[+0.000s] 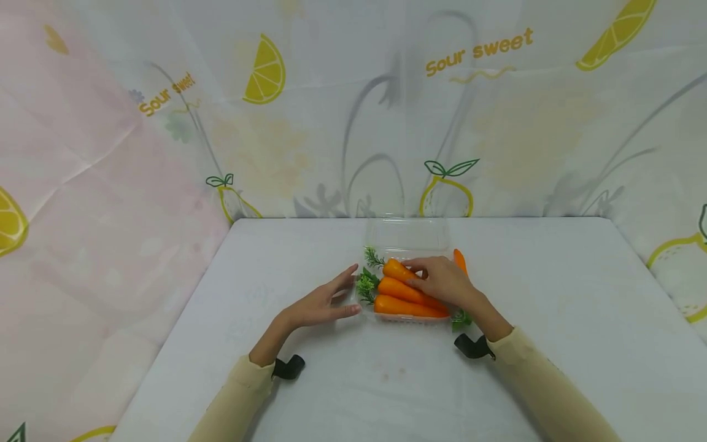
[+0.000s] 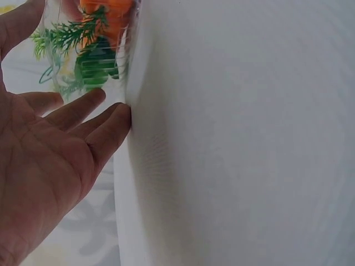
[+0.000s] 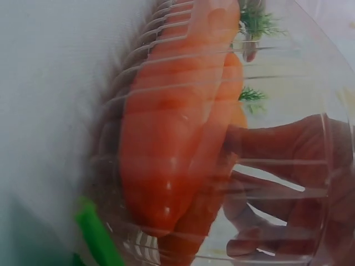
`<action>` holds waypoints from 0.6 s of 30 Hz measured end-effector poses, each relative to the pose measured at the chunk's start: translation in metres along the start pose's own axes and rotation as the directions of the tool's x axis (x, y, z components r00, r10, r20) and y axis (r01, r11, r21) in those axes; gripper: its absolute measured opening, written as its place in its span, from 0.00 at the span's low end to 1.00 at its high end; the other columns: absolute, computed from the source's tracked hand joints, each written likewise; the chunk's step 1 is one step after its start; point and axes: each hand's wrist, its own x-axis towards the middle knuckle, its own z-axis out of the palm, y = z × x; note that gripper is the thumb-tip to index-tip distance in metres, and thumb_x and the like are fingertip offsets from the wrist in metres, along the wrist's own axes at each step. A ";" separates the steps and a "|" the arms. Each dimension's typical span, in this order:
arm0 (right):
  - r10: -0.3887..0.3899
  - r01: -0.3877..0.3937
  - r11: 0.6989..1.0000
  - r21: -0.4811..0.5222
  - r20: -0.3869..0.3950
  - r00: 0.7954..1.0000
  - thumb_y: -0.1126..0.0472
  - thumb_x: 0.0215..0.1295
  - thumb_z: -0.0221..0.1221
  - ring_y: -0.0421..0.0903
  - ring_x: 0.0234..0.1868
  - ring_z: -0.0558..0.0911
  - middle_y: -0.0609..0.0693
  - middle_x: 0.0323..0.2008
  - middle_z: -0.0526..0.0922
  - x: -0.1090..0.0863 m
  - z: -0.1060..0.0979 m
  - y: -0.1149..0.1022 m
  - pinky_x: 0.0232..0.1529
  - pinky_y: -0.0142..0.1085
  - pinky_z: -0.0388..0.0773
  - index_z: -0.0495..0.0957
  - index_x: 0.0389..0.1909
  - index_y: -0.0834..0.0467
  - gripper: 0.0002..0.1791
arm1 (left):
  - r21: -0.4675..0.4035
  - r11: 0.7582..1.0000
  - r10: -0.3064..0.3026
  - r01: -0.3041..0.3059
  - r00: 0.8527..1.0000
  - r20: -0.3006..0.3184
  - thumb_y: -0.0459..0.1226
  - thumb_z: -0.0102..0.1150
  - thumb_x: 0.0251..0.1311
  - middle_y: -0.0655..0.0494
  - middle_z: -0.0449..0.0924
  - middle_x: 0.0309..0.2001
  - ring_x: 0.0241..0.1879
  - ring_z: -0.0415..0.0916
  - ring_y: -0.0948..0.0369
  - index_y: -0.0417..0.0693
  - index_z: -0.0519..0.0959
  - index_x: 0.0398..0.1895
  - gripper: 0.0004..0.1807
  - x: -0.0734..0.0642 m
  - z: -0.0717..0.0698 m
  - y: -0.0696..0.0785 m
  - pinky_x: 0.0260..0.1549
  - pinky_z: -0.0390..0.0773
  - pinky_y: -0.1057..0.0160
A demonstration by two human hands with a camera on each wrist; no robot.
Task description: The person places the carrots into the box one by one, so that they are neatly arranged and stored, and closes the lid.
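Observation:
A clear plastic clamshell box (image 1: 409, 318) holds three orange carrots with green tops to the left: a front carrot (image 1: 410, 306), a middle carrot (image 1: 399, 288) and a back carrot (image 1: 396, 268). My right hand (image 1: 446, 281) reaches in from the right and pinches the back carrot between thumb and fingers. In the right wrist view, that hand (image 3: 283, 166) shows through the clear wall. My left hand (image 1: 320, 305) is at the box's left end, fingers extended and spread, close to the leafy tops (image 1: 366, 284). The left wrist view shows its fingertips (image 2: 119, 113) near the box's corner.
The transparent lid (image 1: 407, 234) stands open at the back. Right of the box lies another carrot (image 1: 459, 260), partly hidden by my right hand, its green top (image 1: 461, 319) toward the front. A white table (image 1: 552, 294) meets a lemon-print cloth (image 1: 331, 123) behind.

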 end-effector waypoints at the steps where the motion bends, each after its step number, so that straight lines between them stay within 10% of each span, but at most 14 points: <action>1: -0.005 0.005 1.000 -0.002 0.005 1.000 0.57 0.66 0.63 0.44 0.32 0.74 0.50 0.47 0.85 0.000 0.000 -0.001 0.29 0.34 0.73 0.80 0.60 0.53 0.21 | 0.000 1.000 -0.002 0.002 1.000 0.000 0.40 0.62 0.66 0.42 0.51 0.75 0.74 0.52 0.49 0.50 0.41 0.80 0.48 0.000 0.000 0.000 0.68 0.58 0.46; 11: 0.017 -0.016 0.999 -0.042 0.040 0.999 0.59 0.66 0.62 0.43 0.27 0.72 0.43 0.27 0.81 -0.004 -0.007 -0.002 0.22 0.31 0.68 0.83 0.55 0.56 0.18 | 0.004 1.000 0.001 -0.001 1.000 -0.004 0.39 0.62 0.66 0.42 0.52 0.75 0.74 0.52 0.49 0.48 0.40 0.80 0.48 0.001 0.000 -0.001 0.68 0.58 0.47; 18: -0.031 0.035 0.995 -0.089 0.038 0.999 0.59 0.67 0.62 0.45 0.37 0.78 0.47 0.42 0.86 -0.005 -0.011 0.000 0.33 0.35 0.78 0.84 0.55 0.55 0.16 | -0.004 1.000 0.001 -0.001 1.000 -0.007 0.39 0.61 0.66 0.42 0.52 0.75 0.74 0.52 0.49 0.49 0.41 0.80 0.48 0.001 0.002 -0.001 0.68 0.58 0.47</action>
